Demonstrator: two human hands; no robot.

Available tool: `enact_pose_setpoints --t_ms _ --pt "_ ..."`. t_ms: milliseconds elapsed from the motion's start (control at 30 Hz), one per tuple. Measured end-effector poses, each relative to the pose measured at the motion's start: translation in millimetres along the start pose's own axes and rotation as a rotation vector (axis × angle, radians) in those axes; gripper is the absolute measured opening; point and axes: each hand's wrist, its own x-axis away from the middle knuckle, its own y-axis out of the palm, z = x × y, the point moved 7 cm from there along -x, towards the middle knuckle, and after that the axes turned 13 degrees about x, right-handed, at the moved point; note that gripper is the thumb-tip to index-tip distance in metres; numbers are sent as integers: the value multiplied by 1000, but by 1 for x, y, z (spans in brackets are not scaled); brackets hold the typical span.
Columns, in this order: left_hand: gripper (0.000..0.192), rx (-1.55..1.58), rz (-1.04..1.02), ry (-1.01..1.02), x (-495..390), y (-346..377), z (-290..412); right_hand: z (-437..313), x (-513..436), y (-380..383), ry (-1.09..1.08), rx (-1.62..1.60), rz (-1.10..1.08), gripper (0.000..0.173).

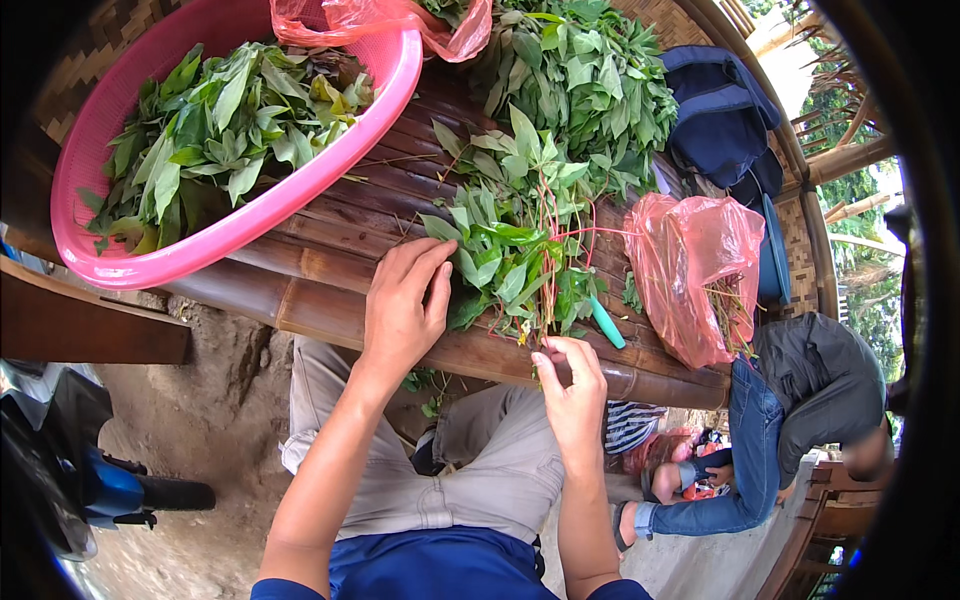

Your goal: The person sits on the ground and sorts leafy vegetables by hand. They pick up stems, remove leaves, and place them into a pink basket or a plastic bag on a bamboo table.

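On the bamboo bench (315, 262) before me lies a loose bunch of green leaves (510, 262) with thin reddish stems. My left hand (409, 300) rests at the left side of this bunch, fingertips against the leaves; whether it pinches any of them is hidden. The fingers of my right hand (574, 382) pinch the lower ends of the leaf stems (549, 300) at the bench's front edge. Just right of the stems a turquoise handle (606, 322) sticks out from under the leaves; the rest of that tool is covered.
A pink plastic basket (247, 240) of leaves stands left, with a red plastic bag (450, 34) over its rim. A big leaf heap (592, 82) lies behind. To the right are a red bag (690, 262) of stems, a navy backpack (712, 112) and a person in jeans (705, 502).
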Motion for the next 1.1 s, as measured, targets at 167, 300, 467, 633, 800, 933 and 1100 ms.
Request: enact_pose_setpoints --t_ms 167,300,467,633,800,933,1100 --pt "24 17 18 4 0 -1 1 6 9 13 130 -20 -50 30" --pt "29 68 81 15 1 -6 -1 3 9 6 91 -10 16 33" --pt "34 174 168 -10 5 -12 -10 13 12 8 212 -347 -23 38" --pt "32 336 288 -53 5 -23 -10 13 13 18 287 -823 -131 46" --pt "38 438 228 -178 35 -29 29 1 16 10 342 -990 -97 53" --pt "61 493 -10 -295 58 -1 66 -17 21 9 342 -1106 -91 56" --pt "87 658 -29 -414 60 13 80 -38 37 15 329 -1218 -174 57"
